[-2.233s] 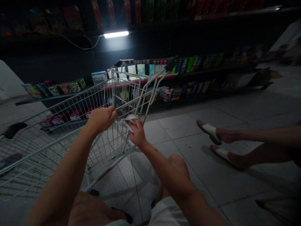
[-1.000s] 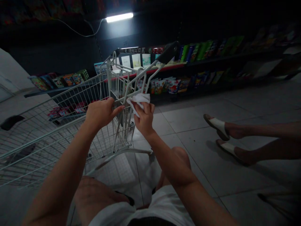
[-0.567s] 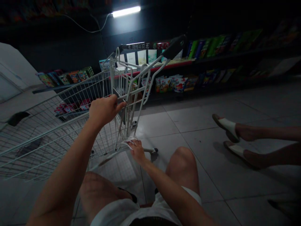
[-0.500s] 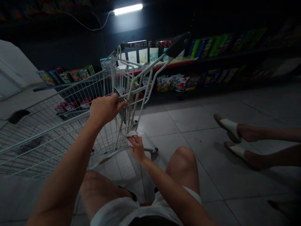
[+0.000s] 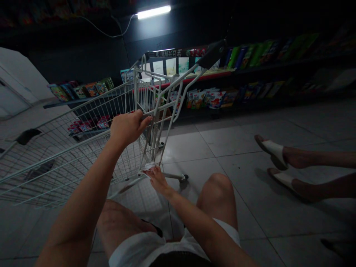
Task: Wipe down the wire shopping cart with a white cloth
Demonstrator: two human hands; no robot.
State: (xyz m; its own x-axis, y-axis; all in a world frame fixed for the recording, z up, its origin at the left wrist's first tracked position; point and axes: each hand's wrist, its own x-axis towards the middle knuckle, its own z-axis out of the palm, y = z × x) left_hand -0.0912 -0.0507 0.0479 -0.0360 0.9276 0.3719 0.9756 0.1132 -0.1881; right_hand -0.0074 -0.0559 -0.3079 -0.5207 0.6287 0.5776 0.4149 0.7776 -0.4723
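A wire shopping cart [image 5: 91, 148] stands in front of me, its dark handle bar [image 5: 178, 53] turned toward the shelves. Fingers wrapped round the cart's upper side rail, my left hand [image 5: 128, 125] is closed on it. Lower down, my right hand [image 5: 158, 180] presses a white cloth [image 5: 150, 167] against the cart's frame near the bottom rear corner of the basket. The cloth is crumpled and partly covered by the fingers; it may be a wipe or tissue. A rear wheel [image 5: 184, 178] shows just right of that hand.
Behind the cart run dark shelves with snack bags [image 5: 207, 98] and boxed goods [image 5: 83, 89]. A lit tube lamp [image 5: 154, 12] hangs above. Another person's feet in white slip-on shoes [image 5: 274, 149] rest on the tiled floor [image 5: 191, 144] at the right.
My right hand has moved slightly left and down along the frame with the cloth. My left hand keeps its grip on the rail. The whole view has shifted a little.
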